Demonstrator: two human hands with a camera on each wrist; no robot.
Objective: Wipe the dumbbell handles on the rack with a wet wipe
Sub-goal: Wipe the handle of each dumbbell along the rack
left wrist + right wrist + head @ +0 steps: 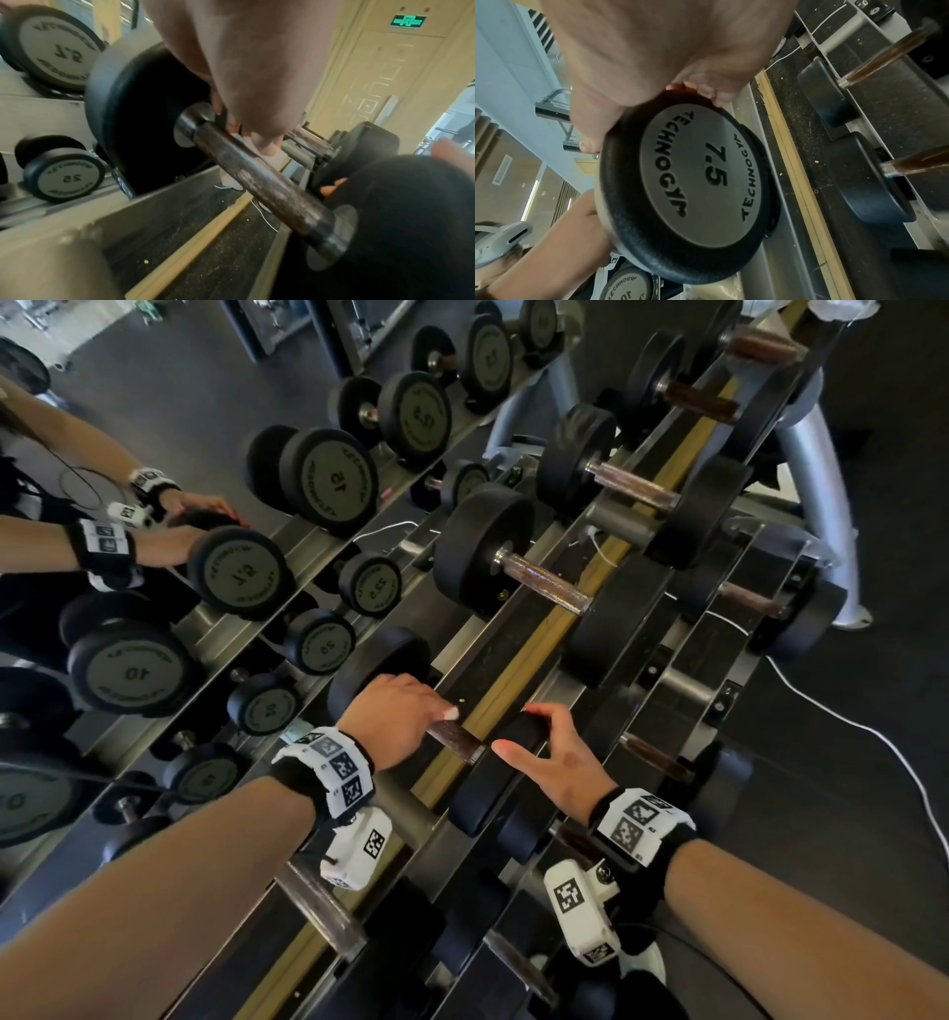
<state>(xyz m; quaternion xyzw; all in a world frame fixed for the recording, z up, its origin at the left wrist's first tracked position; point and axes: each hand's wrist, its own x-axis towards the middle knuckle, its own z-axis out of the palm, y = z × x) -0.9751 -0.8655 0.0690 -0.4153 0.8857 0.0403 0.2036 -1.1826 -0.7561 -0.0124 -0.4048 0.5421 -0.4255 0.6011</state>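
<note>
Lest it roll, the dumbbell head [695, 178] is gripped by the right hand [554, 752]; wet wipe [231, 180] and handle [259, 184] are clamped in the left hand [395, 716].

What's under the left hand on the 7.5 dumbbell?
The rusty handle, with a white wipe showing below the fingers of the left hand in the left wrist view. The hand covers the rest of the wipe and that stretch of handle.
</note>
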